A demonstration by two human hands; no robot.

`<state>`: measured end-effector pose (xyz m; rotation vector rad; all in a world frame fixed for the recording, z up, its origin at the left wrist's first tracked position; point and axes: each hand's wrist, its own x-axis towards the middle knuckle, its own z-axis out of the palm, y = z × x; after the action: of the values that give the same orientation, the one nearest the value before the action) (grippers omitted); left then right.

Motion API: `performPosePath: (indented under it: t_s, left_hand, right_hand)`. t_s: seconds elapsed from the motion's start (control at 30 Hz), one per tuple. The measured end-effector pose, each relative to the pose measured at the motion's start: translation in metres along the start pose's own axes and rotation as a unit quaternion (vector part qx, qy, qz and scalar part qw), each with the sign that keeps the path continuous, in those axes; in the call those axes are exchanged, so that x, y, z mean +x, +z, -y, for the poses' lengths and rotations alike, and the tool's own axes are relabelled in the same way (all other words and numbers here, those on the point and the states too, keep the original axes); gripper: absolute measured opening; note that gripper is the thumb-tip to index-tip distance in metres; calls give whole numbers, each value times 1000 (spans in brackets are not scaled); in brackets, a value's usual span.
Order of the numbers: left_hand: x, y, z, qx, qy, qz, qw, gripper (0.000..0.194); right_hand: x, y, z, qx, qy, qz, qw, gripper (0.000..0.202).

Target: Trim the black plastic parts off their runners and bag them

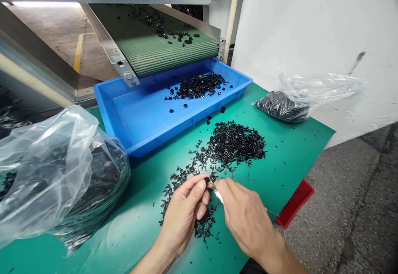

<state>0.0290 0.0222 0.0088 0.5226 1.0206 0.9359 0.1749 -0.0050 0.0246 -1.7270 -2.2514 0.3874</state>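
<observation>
My left hand (pixel 188 207) pinches a small round black plastic part (pixel 207 180) between thumb and fingertips. In my right hand (pixel 245 214) is a thin tool with a white handle (pixel 219 196), mostly covered by the fingers. Its slim tip meets or nearly meets the black part; contact is too small to make out. Branched black plastic pieces (pixel 205 229) lie on the green tabletop under and around my hands. Just beyond them rises a pile of small black parts (pixel 238 143).
A blue tray (pixel 146 135) holding loose black parts sits below a green conveyor belt (pixel 174 54) carrying more. At the left stands a large clear bag (pixel 90 174) of black parts, at the right a smaller bag (pixel 282 106). A red bin (pixel 295 203) is beside the table edge.
</observation>
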Motion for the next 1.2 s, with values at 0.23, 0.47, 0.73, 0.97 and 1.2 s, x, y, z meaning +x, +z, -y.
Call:
performPosePath:
  t_s: [0.23, 0.47, 0.73, 0.97, 1.2]
  left_hand:
    - [-3, 2, 5, 45, 7, -1, 999, 28]
    - [-4, -8, 4, 195, 58, -37, 978, 28]
    - [7, -11, -9, 193, 55, -11, 980, 22]
    - [9, -8, -14, -26, -17, 5, 999, 20]
    - [8, -7, -19, -56, -16, -14, 998, 27]
  right_hand:
    - [0, 11, 9, -22, 16, -59, 998, 21]
    - [7, 12, 12, 69, 40, -8, 997, 21]
    - [44, -5, -22, 130, 87, 51, 986, 23]
    - [115, -6, -14, -70, 16, 49, 996, 25]
    - [109, -14, -21, -37, -10, 61, 997, 19]
